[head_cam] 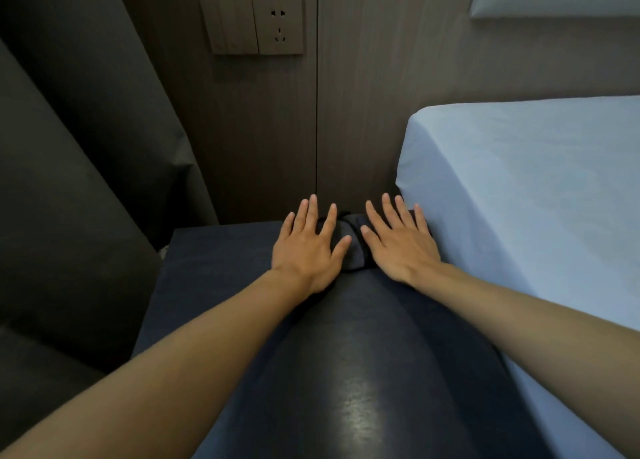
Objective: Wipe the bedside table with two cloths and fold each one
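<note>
Head view: both hands lie flat, palms down, at the far end of the dark bench (214, 285). Left hand (306, 250) and right hand (401, 247) press on a dark folded cloth (351, 247) between them, fingers spread, no grip closed on it. A blue-sheeted bed (536, 198) lies right.
</note>
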Demonstrator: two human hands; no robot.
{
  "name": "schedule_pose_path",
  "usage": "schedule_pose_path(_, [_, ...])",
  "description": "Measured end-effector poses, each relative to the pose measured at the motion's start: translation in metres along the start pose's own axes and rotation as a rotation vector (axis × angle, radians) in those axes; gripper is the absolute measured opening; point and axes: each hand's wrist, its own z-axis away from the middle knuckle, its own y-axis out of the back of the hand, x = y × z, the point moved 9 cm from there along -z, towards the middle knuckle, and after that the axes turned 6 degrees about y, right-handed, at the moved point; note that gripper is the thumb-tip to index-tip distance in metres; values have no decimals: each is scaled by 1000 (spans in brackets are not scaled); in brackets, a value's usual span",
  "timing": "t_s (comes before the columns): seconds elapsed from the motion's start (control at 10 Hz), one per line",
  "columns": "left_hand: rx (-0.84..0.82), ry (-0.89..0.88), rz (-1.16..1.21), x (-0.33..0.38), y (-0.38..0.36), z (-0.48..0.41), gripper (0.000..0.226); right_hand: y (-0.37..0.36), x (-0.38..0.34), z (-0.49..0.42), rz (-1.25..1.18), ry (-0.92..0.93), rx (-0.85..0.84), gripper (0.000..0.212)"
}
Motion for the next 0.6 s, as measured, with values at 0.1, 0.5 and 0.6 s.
schedule_pose_path(0.1, [-50, 75, -29, -2, -16, -7, 73, -8, 2, -1, 15, -16, -25, 61])
schedule_pose_path(0.5, [-160, 78, 158, -5, -3, -16, 86, -1, 9, -17, -417, -80, -375, 53])
schedule_pose_path(0.6, [-140, 103, 337, -6, 29, -20, 88, 20, 8, -28, -505, -91, -321, 52])
